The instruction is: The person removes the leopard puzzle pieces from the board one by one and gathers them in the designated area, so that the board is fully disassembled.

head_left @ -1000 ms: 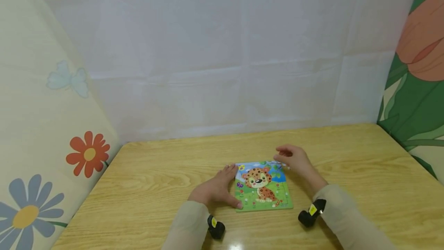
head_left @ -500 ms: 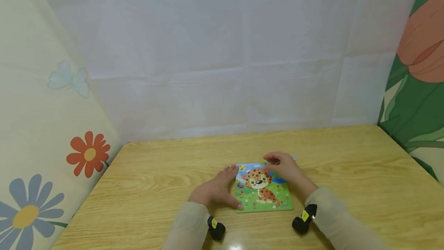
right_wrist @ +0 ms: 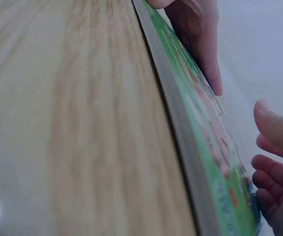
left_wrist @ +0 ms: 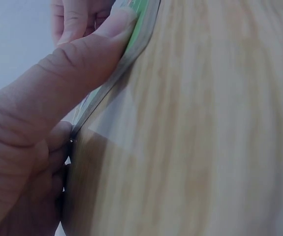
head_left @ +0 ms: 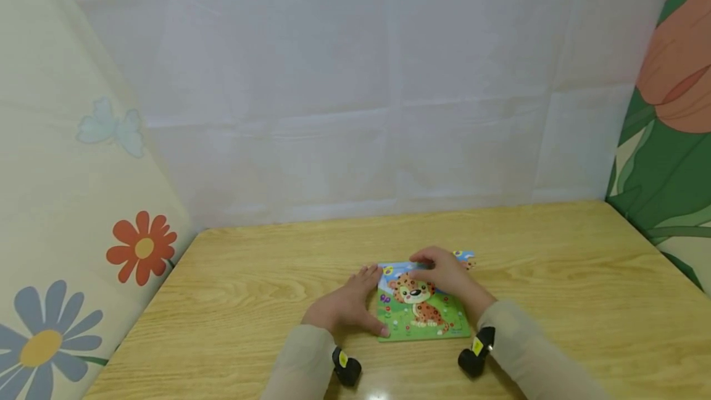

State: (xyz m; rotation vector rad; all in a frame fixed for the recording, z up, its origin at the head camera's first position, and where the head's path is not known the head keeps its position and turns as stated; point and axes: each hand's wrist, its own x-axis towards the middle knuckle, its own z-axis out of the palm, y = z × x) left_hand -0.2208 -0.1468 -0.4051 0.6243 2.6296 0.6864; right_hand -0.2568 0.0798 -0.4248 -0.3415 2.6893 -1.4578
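Observation:
A square leopard picture board (head_left: 402, 329) lies flat on the table. My left hand (head_left: 350, 301) spans its left side, thumb on the near left corner and fingers along the far left. In the left wrist view the thumb (left_wrist: 89, 56) presses on the board's top near its edge. My right hand (head_left: 444, 271) is over the far right part, fingers loosely bent and thumb apart from them. The right wrist view shows nothing between that thumb (right_wrist: 274, 123) and the fingers. A small blue and spotted puzzle piece (head_left: 463, 256) sits just beyond the right hand, partly hidden by it.
The wooden table (head_left: 266, 270) runs back to a white cloth (head_left: 311, 110). Flower-patterned panels stand on the left (head_left: 78, 215) and right (head_left: 672, 159). Black wrist cameras hang below the left (head_left: 347, 369) and right (head_left: 474, 355) sleeves.
My right hand has moved left over the board's far side and a little nearer. The small puzzle piece beyond it has come into sight. The left hand stays in place.

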